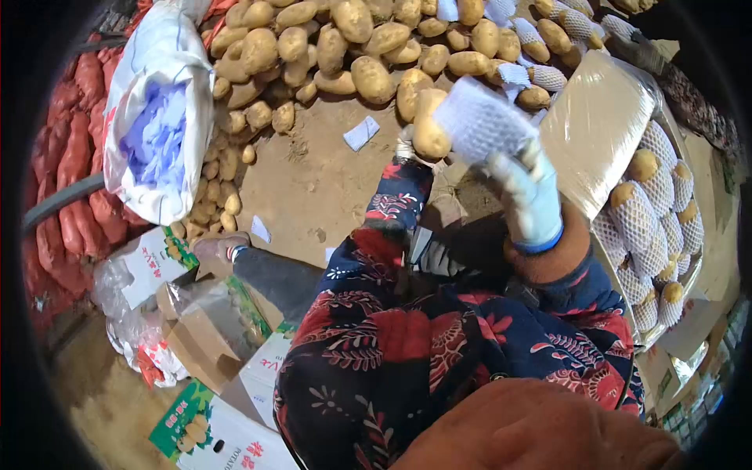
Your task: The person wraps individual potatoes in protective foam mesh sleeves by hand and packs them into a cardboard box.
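My left hand (405,149), mostly hidden behind its patterned sleeve and a potato, is closed on that large potato (430,133). Close to its right side, my right hand (529,192), in a whitish glove with a blue cuff, pinches a white foam net sleeve (482,121). The net looks slightly blurred, and its edge overlaps the potato in view; whether the two touch I cannot tell. Just beyond both hands lies a heap of loose potatoes (372,78). Several potatoes in foam nets (547,77) rest at its right end.
At right stands a box of netted potatoes (646,211), its shiny flap (599,117) raised. A white sack of foam nets (160,157) is at left, beside red mesh sacks (78,164). Printed cartons (235,435) lie lower left. Another person's gloved hand (638,55) shows upper right.
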Tool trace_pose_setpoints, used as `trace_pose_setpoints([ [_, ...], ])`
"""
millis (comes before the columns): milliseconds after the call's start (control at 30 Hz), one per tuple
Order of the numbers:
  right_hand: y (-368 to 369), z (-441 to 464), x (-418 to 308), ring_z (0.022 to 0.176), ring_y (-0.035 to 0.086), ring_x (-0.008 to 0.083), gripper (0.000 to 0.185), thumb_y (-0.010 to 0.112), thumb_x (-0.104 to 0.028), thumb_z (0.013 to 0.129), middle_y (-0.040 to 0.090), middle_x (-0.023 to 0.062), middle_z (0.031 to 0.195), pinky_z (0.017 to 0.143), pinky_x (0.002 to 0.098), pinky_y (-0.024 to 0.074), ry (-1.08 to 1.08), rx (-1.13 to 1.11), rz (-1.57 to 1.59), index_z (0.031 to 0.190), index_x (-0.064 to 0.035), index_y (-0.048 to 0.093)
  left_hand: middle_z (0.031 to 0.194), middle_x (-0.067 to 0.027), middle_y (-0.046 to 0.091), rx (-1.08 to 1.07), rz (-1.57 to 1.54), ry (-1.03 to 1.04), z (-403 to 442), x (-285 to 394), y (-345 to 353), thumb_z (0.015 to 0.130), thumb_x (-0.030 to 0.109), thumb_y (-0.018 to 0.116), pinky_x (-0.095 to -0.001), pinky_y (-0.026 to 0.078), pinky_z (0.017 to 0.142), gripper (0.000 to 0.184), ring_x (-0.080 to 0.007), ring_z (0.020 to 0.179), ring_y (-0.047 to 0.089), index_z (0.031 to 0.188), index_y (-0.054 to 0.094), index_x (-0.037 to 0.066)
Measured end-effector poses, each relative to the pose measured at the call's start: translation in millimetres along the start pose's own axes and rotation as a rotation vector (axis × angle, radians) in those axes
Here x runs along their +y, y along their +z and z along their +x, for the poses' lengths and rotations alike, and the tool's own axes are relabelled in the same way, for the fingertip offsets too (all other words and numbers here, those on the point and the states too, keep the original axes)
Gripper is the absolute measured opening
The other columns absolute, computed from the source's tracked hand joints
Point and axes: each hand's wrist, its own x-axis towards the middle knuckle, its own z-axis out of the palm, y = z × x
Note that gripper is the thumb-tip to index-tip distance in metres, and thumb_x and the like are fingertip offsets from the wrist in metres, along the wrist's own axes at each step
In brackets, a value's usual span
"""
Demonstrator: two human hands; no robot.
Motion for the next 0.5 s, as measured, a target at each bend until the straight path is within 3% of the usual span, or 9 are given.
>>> trace_pose_setpoints([
  [100,-1.5,10.5,6.4,0.107,0.049,0.0156,0.05,0.054,-0.003,0.079,0.052,0.0078,0.119,0.092,0.0298,0.0392,-0.094,0.08,0.073,0.127,-0.0001,0.04,0.098,-0.0292,0.057,-0.497,0.182,-0.094,-35.2,29.8,14.9,0.085,0.05,0.042,-0.0512,0.05,0.055,0.061,-0.0371,0.081,0.063,0.131,0.035,0.009],
  [133,-3.5,16.9,14.6,0.109,0.048,0.0173,0.052,0.055,-0.002,0.079,0.05,0.0086,0.121,0.093,0.0304,0.0382,-0.146,0.068,0.039,0.128,-0.0015,0.039,0.096,-0.0328,0.055,-0.348,0.216,-0.002,-59.4,32.6,27.9,0.085,0.053,0.04,-0.055,0.05,0.056,0.064,-0.0421,0.081,0.061,0.132,0.035,0.009],
  [167,-3.1,20.2,21.3,0.111,0.047,0.0193,0.055,0.059,-0.005,0.079,0.049,0.009,0.122,0.095,0.0316,0.0372,-0.169,0.052,0.012,0.13,-0.0028,0.038,0.093,-0.0231,0.062,-0.226,0.389,0.135,-74.4,31.7,44.0,0.084,0.055,0.04,-0.0503,0.051,0.052,0.06,-0.0365,0.065,0.063,0.128,0.041,0.014],
  [233,1.2,22.1,35.8,0.115,0.044,0.0207,0.058,0.062,-0.01,0.08,0.045,0.0097,0.127,0.097,0.0325,0.0356,-0.122,0.024,-0.094,0.132,-0.0042,0.036,0.107,-0.0203,0.058,-0.248,0.326,0.172,-89.4,29.1,51.5,0.083,0.054,0.044,-0.0515,0.052,0.067,0.062,-0.0358,0.082,0.062,0.129,0.04,0.012],
  [267,2.9,22.9,52.3,0.117,0.041,0.0214,0.063,0.065,-0.016,0.079,0.041,0.0103,0.129,0.098,0.0334,0.0343,-0.203,-0.045,-0.221,0.133,-0.0053,0.034,0.123,-0.0169,0.05,-0.083,0.389,0.353,-65.3,32.6,32.9,0.081,0.053,0.052,-0.0461,0.046,0.088,0.07,-0.0339,0.104,0.054,0.132,0.036,0.008],
  [300,18.9,15.2,56.9,0.119,0.04,0.0214,0.069,0.068,-0.023,0.077,0.04,0.0107,0.13,0.099,0.0347,0.0335,-0.202,-0.096,-0.217,0.134,-0.0059,0.033,0.13,-0.0141,0.044,-0.435,0.285,0.435,-129.3,-7.4,105.1,0.08,0.053,0.055,-0.0388,0.039,0.098,0.075,-0.0309,0.115,0.047,0.133,0.032,0.004],
  [367,51.5,1.1,71.7,0.119,0.039,0.0212,0.075,0.071,-0.027,0.073,0.041,0.0107,0.129,0.101,0.0351,0.0312,-0.19,-0.051,-0.056,0.133,-0.005,0.032,0.131,-0.0149,0.043,-0.191,0.719,0.552,-134.8,-16.5,91.5,0.08,0.054,0.055,-0.046,0.039,0.097,0.076,-0.0326,0.116,0.045,0.135,0.031,0.007],
  [433,57.8,-19.2,55.8,0.117,0.044,0.0239,0.074,0.07,-0.027,0.073,0.044,0.0124,0.127,0.099,0.037,0.0356,-0.133,-0.088,0.141,0.132,-0.0037,0.033,0.134,-0.0158,0.04,-0.17,0.822,0.587,-142.8,-9.0,79.4,0.081,0.059,0.047,-0.0464,0.039,0.098,0.077,-0.0327,0.118,0.044,0.135,0.031,0.005],
  [500,54.1,-30.4,48.9,0.112,0.05,0.0279,0.068,0.067,-0.026,0.076,0.047,0.0154,0.125,0.094,0.041,0.0418,0.242,-0.303,0.618,0.131,-0.0021,0.034,0.133,-0.0151,0.041,-0.293,0.441,0.283,-146.6,9.9,71.0,0.079,0.065,0.043,-0.0428,0.034,0.102,0.084,-0.0308,0.119,0.044,0.134,0.031,0.003],
])
